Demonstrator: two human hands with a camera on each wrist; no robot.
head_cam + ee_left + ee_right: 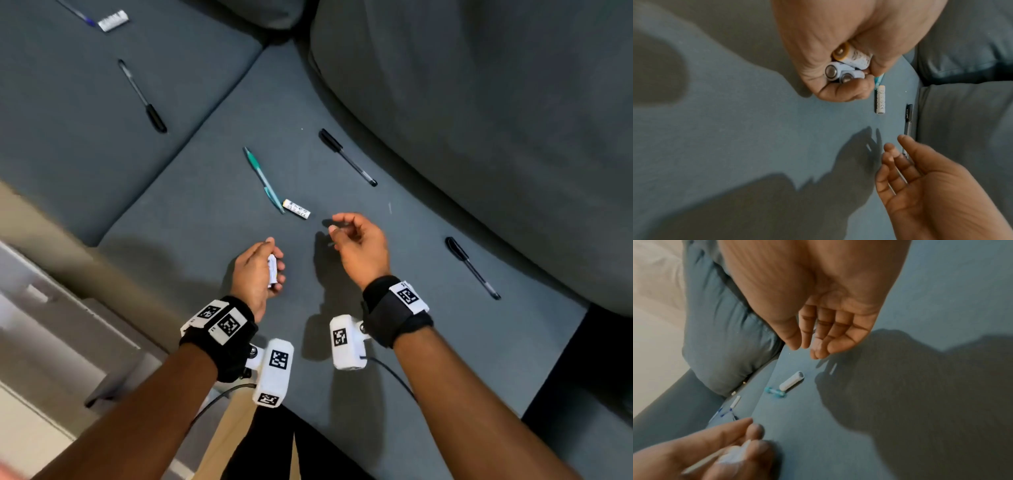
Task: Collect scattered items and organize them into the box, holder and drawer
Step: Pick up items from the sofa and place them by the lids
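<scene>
White cylindrical batteries (846, 66), three in a bunch, sit clenched in your left hand (257, 272) above the grey-blue sofa cushion (212, 219). Your right hand (359, 245) hangs beside it, fingers relaxed, holding nothing. A fourth white battery (296, 208) lies on the cushion, touching the tip of a green plastic pen (263, 180).

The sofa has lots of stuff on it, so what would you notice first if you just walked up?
Probably the two hands in the middle: the left hand grips a bunch of white batteries, while the right hand hovers open and empty beside it. Just beyond them, one more white battery lies on the grey sofa cushion, next to the tip of a green pen. Black pens are scattered around.
</scene>
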